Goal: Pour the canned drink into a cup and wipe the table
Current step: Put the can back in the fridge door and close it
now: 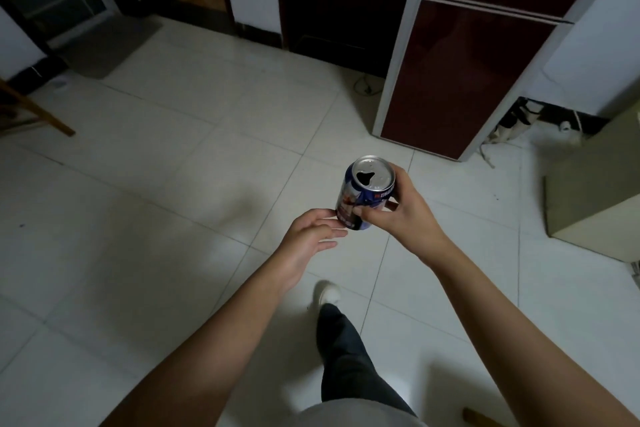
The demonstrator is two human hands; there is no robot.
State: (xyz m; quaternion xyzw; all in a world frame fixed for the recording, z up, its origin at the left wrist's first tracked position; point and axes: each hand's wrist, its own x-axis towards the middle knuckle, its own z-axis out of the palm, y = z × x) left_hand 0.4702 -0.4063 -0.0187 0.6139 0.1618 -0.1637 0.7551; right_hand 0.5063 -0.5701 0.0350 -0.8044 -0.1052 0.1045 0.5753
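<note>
The can [365, 196] is up in the air over a pale tiled floor [173, 166], roughly in the middle of the view, held close to upright with its top tipped a little toward the camera. Its lid already shows a dark open mouth (no pull tab can be made out on it), so the opening step looks done. The right hand [401, 215] grips the can from the right side, fingers curled behind the body and the thumb pressed across the near face of the label. The left hand [311, 236] lies just left of and below it, fingers straight and relaxed, their tips touching or very nearly touching the can's lower edge; it carries nothing.

No cup, table or cloth appears anywhere, so as far as can be judged neither the pouring nor the wiping has begun. A leg in dark trousers [346, 357] with a light shoe [327, 291] is stretched forward below the hands, which suggests the person is on foot between places. Far right stands a tall cabinet with dark red doors [450, 80], and at the right edge a cream-coloured box or low unit [599, 204]. What remains is nearly everything: reach the cup, pour, then wipe.
</note>
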